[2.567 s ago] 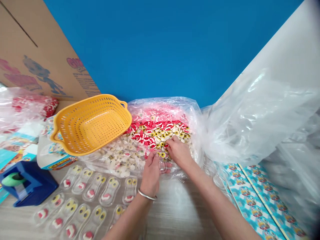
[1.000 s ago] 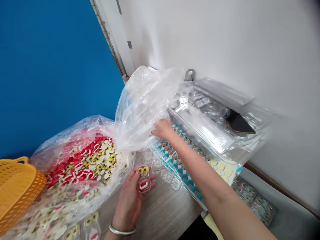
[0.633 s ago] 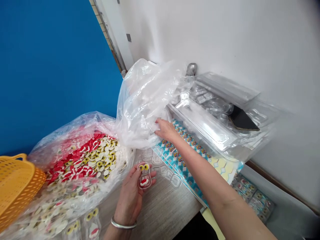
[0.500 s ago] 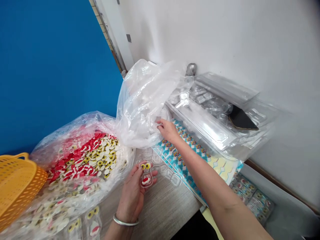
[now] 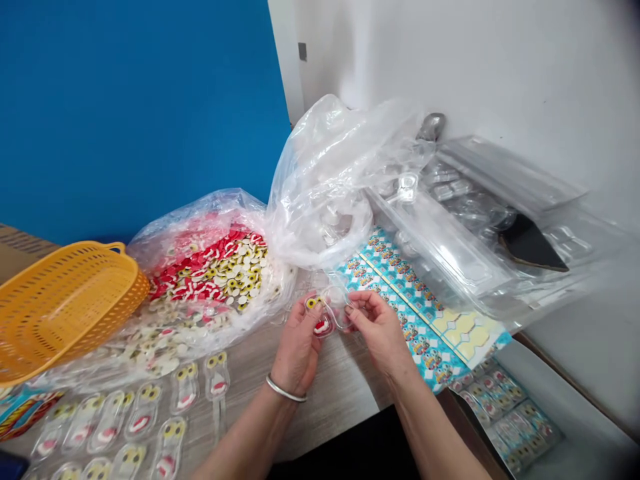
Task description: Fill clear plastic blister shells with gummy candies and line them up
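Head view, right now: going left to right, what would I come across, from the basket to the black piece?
Yellow basket → heap of red, white and yellow pieces → left hand → clear case → right hand → black flat piece.

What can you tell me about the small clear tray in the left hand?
The tray looks like thin, transparent moulded plastic. Yellow eye-like pieces sit toward its far end, a red-and-white mouth-like piece toward the near end. The left hand grips it along its left side. Another clear piece, pinched by the right hand, is close beside it; I can't tell whether they touch.
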Demonstrator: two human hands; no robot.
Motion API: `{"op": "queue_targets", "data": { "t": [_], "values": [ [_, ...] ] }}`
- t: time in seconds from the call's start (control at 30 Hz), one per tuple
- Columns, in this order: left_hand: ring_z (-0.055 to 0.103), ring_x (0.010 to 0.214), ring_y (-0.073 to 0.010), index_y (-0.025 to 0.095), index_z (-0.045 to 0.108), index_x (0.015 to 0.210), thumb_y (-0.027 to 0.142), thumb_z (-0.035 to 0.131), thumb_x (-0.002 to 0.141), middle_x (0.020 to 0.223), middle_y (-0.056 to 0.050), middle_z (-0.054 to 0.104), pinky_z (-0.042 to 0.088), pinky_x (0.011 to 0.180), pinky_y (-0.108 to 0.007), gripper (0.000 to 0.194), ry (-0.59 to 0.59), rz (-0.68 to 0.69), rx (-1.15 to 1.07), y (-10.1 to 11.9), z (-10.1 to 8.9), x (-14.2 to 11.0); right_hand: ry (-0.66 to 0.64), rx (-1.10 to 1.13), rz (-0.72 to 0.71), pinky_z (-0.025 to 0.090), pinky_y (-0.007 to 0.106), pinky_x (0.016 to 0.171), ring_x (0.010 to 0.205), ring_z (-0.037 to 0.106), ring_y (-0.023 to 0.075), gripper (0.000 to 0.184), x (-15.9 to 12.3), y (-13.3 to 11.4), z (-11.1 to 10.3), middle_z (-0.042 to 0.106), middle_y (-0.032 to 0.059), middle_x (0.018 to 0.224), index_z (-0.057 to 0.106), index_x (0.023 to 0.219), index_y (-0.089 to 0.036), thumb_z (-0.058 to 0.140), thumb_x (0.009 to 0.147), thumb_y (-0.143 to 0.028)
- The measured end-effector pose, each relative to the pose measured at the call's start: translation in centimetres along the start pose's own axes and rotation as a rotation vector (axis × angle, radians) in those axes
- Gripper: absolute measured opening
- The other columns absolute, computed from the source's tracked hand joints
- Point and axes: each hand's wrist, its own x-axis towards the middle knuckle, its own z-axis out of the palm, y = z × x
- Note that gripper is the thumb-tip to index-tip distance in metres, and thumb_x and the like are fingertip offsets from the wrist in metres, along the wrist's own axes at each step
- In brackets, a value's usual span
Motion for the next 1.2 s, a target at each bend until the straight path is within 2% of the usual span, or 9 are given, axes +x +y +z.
{"op": "queue_targets", "data": {
  "t": [0.27,0.4,0.5,0.63,0.77,0.87,1.0,1.07,1.2],
  "values": [
    [0.066,0.074,-0.0118,0.017,0.061,0.114,0.021,0.091,0.060,0.096,-0.005,0.073,0.052,0.071,-0.024,0.062,0.072,-0.018,0.036,0.6,-1.7,-0.2,-0.094,-0.039,0.068,0.043,0.023,0.057,0.060,0.053,0.0103,0.038,-1.9,-0.3,1.0,0.061,-0.0039,0.068,0.064,0.083,-0.020,0.088,0.063,-0.042],
    [0.066,0.073,-0.0120,0.017,0.063,0.111,0.021,0.091,0.060,0.096,-0.004,0.073,0.052,0.069,-0.024,0.059,0.050,-0.033,0.041,0.8,-2.1,-0.3,-0.179,0.013,0.199,0.041,0.024,0.054,0.056,0.051,0.0108,0.037,-2.6,-0.4,1.1,0.059,-0.0038,0.061,0.065,0.081,-0.019,0.086,0.065,-0.045],
    [0.067,0.074,-0.0121,0.015,0.065,0.105,0.024,0.089,0.064,0.094,-0.004,0.073,0.053,0.068,-0.022,0.048,0.050,-0.025,0.032,1.0,-2.4,-0.1,-0.189,0.041,0.200,0.042,0.024,0.056,0.056,0.052,0.0109,0.033,-2.0,-0.5,1.1,0.059,-0.0039,0.061,0.063,0.078,-0.020,0.084,0.066,-0.042],
    [0.070,0.074,-0.0147,0.016,0.065,0.103,0.020,0.083,0.073,0.100,-0.006,0.073,0.057,0.066,-0.025,0.035,0.141,-0.066,0.061,1.3,-2.8,0.2,-0.064,-0.149,-0.069,0.044,0.025,0.057,0.055,0.053,0.0115,0.021,2.6,-1.6,1.8,0.057,-0.0045,0.062,0.060,0.079,-0.021,0.071,0.076,-0.038],
    [0.072,0.074,-0.0154,0.016,0.065,0.105,0.013,0.074,0.081,0.102,-0.008,0.073,0.059,0.066,-0.026,0.026,0.176,-0.098,0.099,1.6,-3.0,0.3,0.034,-0.813,-0.391,0.047,0.026,0.064,0.066,0.060,0.0152,0.015,10.5,-3.3,3.5,0.065,0.0000,0.072,0.064,0.087,-0.020,0.051,0.090,-0.027],
    [0.072,0.073,-0.0153,0.015,0.066,0.104,0.011,0.072,0.082,0.102,-0.008,0.074,0.060,0.065,-0.026,0.024,0.202,-0.113,0.112,1.9,-3.1,0.5,0.024,-0.954,-0.449,0.048,0.030,0.082,0.087,0.064,0.0197,0.011,15.5,-4.2,4.4,0.071,0.0056,0.088,0.069,0.084,-0.019,0.058,0.088,-0.023],
    [0.072,0.073,-0.0147,0.015,0.067,0.106,0.012,0.072,0.082,0.103,-0.008,0.074,0.060,0.065,-0.025,0.024,0.229,-0.101,0.139,2.3,-3.5,1.2,0.101,-1.092,-0.454,0.042,0.038,0.099,0.115,0.057,0.0281,0.020,19.4,-4.4,4.9,0.067,0.0165,0.118,0.071,0.102,-0.015,0.063,0.083,-0.016],
    [0.072,0.074,-0.0144,0.015,0.067,0.106,0.013,0.072,0.082,0.104,-0.008,0.074,0.060,0.065,-0.025,0.025,0.227,-0.105,0.148,2.4,-3.7,1.5,0.126,-1.131,-0.430,0.041,0.039,0.101,0.119,0.055,0.0307,0.025,20.5,-4.0,4.9,0.066,0.0193,0.121,0.071,0.104,-0.013,0.067,0.079,-0.012],
    [0.072,0.075,-0.0146,0.015,0.068,0.106,0.015,0.073,0.082,0.104,-0.009,0.074,0.060,0.067,-0.025,0.025,0.222,-0.114,0.151,2.5,-3.5,1.8,0.164,-1.123,-0.396,0.043,0.036,0.094,0.108,0.062,0.0284,0.020,21.4,-3.4,4.4,0.070,0.0189,0.108,0.072,0.096,-0.013,0.054,0.088,-0.010]
  ]
}}
